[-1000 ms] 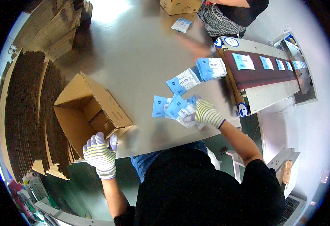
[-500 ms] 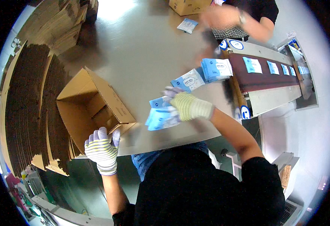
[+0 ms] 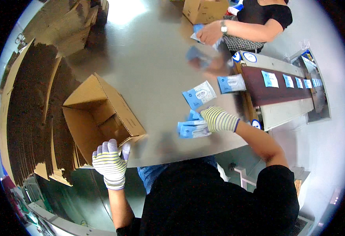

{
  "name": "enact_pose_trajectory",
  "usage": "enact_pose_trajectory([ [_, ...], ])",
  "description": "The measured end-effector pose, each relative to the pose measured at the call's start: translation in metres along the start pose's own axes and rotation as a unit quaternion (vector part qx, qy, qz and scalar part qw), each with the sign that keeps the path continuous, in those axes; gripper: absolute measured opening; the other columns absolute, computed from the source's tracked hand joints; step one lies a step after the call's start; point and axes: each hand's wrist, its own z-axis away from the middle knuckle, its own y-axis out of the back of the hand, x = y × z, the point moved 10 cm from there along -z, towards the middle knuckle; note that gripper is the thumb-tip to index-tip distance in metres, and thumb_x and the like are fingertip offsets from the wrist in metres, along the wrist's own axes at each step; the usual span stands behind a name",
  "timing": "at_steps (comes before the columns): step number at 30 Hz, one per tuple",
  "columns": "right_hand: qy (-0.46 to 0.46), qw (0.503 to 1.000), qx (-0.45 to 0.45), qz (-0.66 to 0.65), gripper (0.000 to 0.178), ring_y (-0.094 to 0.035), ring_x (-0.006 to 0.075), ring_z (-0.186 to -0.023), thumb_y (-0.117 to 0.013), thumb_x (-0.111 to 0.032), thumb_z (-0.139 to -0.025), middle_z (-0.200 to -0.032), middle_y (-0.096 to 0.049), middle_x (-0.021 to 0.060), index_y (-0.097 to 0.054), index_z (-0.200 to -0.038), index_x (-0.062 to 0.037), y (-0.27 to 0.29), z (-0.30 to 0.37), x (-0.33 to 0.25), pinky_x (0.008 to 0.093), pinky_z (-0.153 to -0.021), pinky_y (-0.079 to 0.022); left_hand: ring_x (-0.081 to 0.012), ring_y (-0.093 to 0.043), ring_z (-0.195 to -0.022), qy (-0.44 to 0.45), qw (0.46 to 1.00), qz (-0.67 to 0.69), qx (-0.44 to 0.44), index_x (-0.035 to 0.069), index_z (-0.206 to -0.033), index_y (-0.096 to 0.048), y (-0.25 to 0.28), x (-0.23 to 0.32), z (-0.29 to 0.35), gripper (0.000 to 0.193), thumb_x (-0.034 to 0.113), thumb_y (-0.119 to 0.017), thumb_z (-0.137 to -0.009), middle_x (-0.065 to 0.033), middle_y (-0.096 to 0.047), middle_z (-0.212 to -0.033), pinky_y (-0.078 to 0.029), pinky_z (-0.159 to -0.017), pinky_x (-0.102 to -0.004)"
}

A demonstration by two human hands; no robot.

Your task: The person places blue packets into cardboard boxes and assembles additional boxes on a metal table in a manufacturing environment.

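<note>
Along the table's [image 3: 153, 98] left edge stand stacks of flat cardboard [image 3: 25, 129]. Just right of them, at the near left corner, sits an open box [image 3: 121, 108], its mouth in view to me. My left hand [image 3: 110, 163] rests on its near rim, fingers straight, thumb spread; whether it pinches the cardboard I cannot tell.

Right of the box, across bare table and near the near edge, lies a small bunch of blue and white packs [image 3: 191, 131], long axis running left to right, roughly along that edge. Just beyond is a lone pack [image 3: 199, 95], slanting up to the right. My right hand [image 3: 219, 120] is much the nearer to both: its curled fingers cover the bunch's right end, so the bunch extends left from it, towards the box. My fingertips are hidden, so I cannot tell if they grip. Farther right, another pack [image 3: 231, 83] lies by the belt [image 3: 286, 96].
</note>
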Motion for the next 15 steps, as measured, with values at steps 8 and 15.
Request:
enact_pose_trajectory([
  [8, 0.036, 0.990, 0.080, 0.111, 0.084, -0.051, 0.0367, -0.116, -0.083, -0.040, -0.055, -0.124, -0.055, 0.0192, -0.054, -0.123, -0.0005, 0.058, -0.048, 0.049, 0.0450, -0.098, -0.042, -0.0279, -0.057, -0.066, 0.018, 1.000, 0.011, -0.022, 0.009, -0.087, -0.058, -0.003, 0.000, 0.000, 0.032, 0.039, -0.066, -0.078, -0.0092, -0.058, -0.072, -0.043, -0.061, -0.0391],
  [15, -0.035, 0.995, 0.027, 0.093, 0.068, -0.057, 0.0343, -0.107, -0.069, -0.046, -0.070, -0.117, -0.057, 0.0228, -0.054, -0.123, -0.0059, 0.041, -0.011, -0.022, 0.0456, -0.093, -0.043, -0.0275, -0.058, -0.074, 0.029, 0.997, 0.066, -0.034, 0.009, -0.099, -0.057, 0.008, -0.009, 0.004, 0.033, 0.031, -0.068, -0.078, -0.0089, -0.059, -0.082, -0.043, -0.065, -0.0394],
])
